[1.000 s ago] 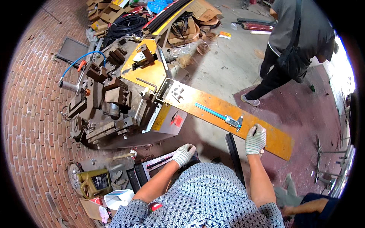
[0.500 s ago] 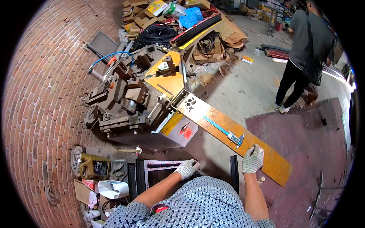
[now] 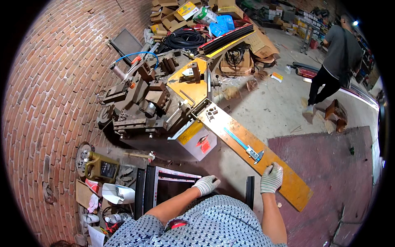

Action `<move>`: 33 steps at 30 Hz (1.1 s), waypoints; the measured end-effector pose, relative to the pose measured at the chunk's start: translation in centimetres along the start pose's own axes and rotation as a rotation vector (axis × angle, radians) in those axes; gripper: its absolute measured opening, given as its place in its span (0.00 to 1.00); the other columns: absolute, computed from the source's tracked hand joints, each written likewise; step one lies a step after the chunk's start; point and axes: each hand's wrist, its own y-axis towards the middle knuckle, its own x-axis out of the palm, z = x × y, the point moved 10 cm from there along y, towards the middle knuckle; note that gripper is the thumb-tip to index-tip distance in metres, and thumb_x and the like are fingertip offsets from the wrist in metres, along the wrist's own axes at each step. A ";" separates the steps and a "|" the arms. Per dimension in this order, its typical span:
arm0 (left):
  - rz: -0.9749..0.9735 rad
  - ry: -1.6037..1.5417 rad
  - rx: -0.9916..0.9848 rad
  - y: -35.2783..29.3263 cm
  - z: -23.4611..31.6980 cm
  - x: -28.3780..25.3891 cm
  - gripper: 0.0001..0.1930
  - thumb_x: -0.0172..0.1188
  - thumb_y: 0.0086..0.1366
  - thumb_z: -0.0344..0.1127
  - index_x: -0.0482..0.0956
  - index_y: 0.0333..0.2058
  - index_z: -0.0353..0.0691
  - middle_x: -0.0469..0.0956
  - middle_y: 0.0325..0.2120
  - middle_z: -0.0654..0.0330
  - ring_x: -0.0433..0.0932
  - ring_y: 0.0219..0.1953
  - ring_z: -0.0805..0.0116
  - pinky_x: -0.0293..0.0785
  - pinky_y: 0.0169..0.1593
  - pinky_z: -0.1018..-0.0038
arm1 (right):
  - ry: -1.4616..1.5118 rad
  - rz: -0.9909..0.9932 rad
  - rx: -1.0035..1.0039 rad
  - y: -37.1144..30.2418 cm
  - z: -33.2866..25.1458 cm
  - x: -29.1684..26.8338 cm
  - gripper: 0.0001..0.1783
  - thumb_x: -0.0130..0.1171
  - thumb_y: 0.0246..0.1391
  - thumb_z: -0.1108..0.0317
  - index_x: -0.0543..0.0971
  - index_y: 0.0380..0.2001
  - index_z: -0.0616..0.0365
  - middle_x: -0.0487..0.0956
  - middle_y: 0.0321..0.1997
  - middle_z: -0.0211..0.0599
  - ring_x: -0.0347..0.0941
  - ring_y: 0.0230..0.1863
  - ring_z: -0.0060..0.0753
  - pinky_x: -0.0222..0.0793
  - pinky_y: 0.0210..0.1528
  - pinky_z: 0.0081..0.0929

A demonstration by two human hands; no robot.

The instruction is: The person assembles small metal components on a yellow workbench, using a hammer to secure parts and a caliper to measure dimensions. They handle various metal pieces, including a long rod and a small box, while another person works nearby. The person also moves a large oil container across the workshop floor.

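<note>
My left hand [image 3: 207,185], in a pale striped glove, is in front of my waist beside a dark frame [image 3: 181,175]. Its fingers are bent together; anything inside them is hidden. At the near edge of a long orange-brown board [image 3: 294,187] is my right hand [image 3: 272,178], gloved the same way, its fingers curled closed. What it grips, if anything, cannot be made out. A digital caliper [image 3: 243,146] with a blue beam lies on the board just beyond it. Several small metal pieces [image 3: 211,113] rest at the board's far end.
A greasy machine [image 3: 152,103] with a yellow plate [image 3: 191,84] stands ahead left, by a brick wall [image 3: 45,115]. Black bars [image 3: 250,192] stand close to my body. An oil jug [image 3: 102,166] sits at left. Cartons [image 3: 236,66] pile up behind; a person [image 3: 339,53] walks at far right.
The view has shifted, so the machine and board appear slightly farther right and lower. The person at right has stepped farther away. Both my hands keep about the same places.
</note>
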 end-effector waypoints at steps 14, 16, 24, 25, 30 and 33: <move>0.132 0.064 0.075 0.3 -0.9 -2.5 0.23 0.49 0.69 0.50 0.80 0.44 0.33 0.81 0.42 0.40 0.79 0.47 0.41 0.74 0.53 0.57 | -0.007 0.010 -0.073 -0.1 -0.6 0.0 0.09 0.56 0.60 0.71 0.79 0.42 0.62 0.78 0.36 0.48 0.75 0.38 0.48 0.72 0.43 0.41; 0.216 0.051 0.067 -0.3 -1.3 -4.9 0.22 0.50 0.70 0.49 0.80 0.42 0.34 0.80 0.40 0.41 0.79 0.46 0.41 0.74 0.52 0.55 | 0.034 -0.026 -0.032 -0.1 -0.3 0.3 0.09 0.55 0.61 0.71 0.79 0.41 0.62 0.78 0.36 0.47 0.75 0.37 0.45 0.72 0.42 0.38; 0.460 -0.200 -0.004 -4.8 -5.7 -12.5 0.20 0.51 0.70 0.46 0.80 0.46 0.35 0.81 0.42 0.43 0.79 0.48 0.45 0.73 0.54 0.58 | -0.087 -0.086 -0.051 -0.2 0.0 0.5 0.11 0.53 0.64 0.69 0.80 0.42 0.65 0.80 0.41 0.46 0.78 0.41 0.41 0.74 0.47 0.34; 0.482 -0.218 -0.027 -5.4 -6.7 -12.6 0.19 0.51 0.70 0.46 0.80 0.46 0.35 0.81 0.42 0.43 0.79 0.48 0.45 0.73 0.54 0.58 | -0.130 -0.090 -0.038 -0.3 0.9 0.8 0.13 0.52 0.65 0.67 0.80 0.44 0.66 0.81 0.43 0.48 0.79 0.44 0.43 0.74 0.49 0.35; 0.612 -0.291 -0.121 -9.5 -9.9 -13.4 0.19 0.52 0.70 0.45 0.81 0.45 0.35 0.81 0.42 0.43 0.79 0.48 0.46 0.73 0.54 0.58 | -0.139 -0.113 -0.004 -0.1 0.9 1.4 0.15 0.50 0.66 0.66 0.79 0.46 0.65 0.81 0.43 0.48 0.79 0.44 0.45 0.74 0.49 0.35; 0.653 -0.350 -0.186 -11.7 -11.1 -13.0 0.19 0.52 0.69 0.45 0.81 0.45 0.36 0.81 0.43 0.44 0.80 0.48 0.46 0.74 0.54 0.59 | -0.147 -0.128 -0.069 0.1 0.7 1.6 0.15 0.50 0.66 0.65 0.79 0.45 0.65 0.81 0.42 0.49 0.79 0.43 0.46 0.74 0.47 0.35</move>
